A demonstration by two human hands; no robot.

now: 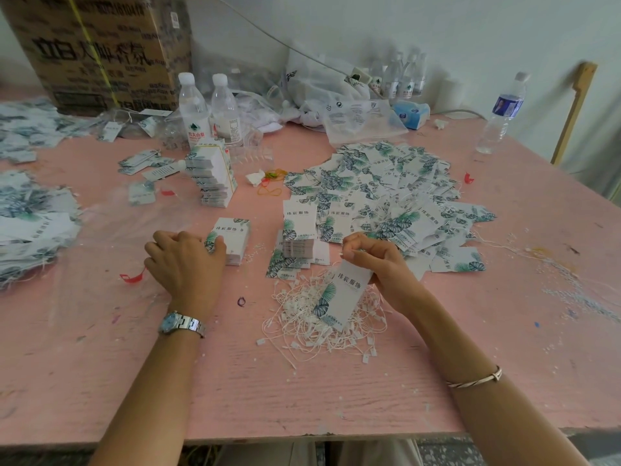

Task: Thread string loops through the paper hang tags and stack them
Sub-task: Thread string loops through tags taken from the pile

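My right hand pinches the top of a leaf-printed paper hang tag, which hangs tilted above a heap of white string loops. A thin string shows at my fingertips by the tag's top. My left hand rests with curled fingers on the left side of a small neat stack of tags. Another short stack of tags lies between my hands. A wide loose pile of strung tags spreads over the pink table behind my right hand.
A tall leaning stack of tags stands behind the left hand, two water bottles beyond it. More tags heap at the far left. A cardboard box, plastic bags and another bottle line the back.
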